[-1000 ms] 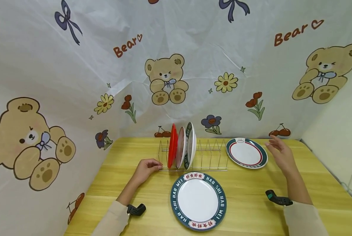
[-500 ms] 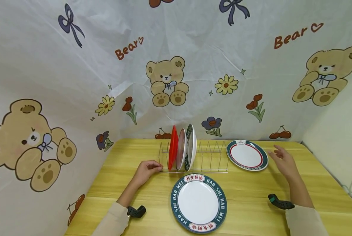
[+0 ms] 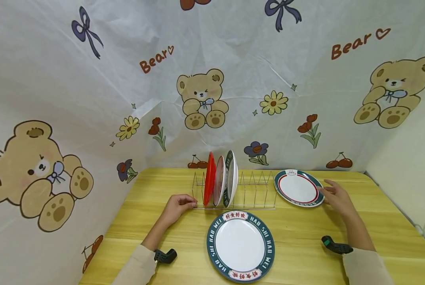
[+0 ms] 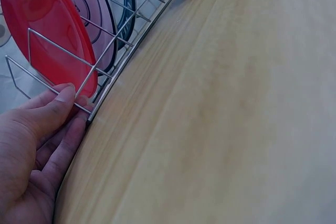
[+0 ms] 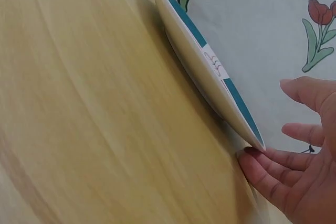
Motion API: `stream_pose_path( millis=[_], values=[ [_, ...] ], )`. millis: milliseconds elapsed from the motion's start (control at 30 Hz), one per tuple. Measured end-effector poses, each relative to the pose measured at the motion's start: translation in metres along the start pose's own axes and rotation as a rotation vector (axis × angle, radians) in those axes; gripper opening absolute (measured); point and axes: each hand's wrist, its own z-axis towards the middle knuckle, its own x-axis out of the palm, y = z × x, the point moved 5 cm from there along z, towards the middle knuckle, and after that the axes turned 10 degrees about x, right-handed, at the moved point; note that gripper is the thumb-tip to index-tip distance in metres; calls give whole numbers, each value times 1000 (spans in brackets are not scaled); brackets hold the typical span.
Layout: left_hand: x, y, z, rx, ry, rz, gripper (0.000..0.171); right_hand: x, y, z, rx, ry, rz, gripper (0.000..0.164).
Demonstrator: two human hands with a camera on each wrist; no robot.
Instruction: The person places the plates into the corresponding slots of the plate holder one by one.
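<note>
You're steadying the wire rack with a pinching left hand while your spread right hand is touching the plate right of the rack, seemingly starting pickup, next probably needing a firm rim grip.

Hands: numbering two
Wire racks: numbering one
Racked plates: numbering three
Unracked plates: numbering two
Wrist devices: numbering two
Printed bears: numbering three
Yellow flowers: numbering two
Purple flowers: numbering two
</note>
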Motion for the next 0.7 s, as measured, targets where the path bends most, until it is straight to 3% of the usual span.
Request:
stream_pose_path(
  millis=[367, 700],
  values=[
    [0, -2, 0, 11, 13, 5, 6, 6, -3, 2, -17, 2, 6, 73],
    [0, 1, -1, -16, 12, 3, 9, 5, -2, -4, 58, 210, 388, 71]
  ],
)
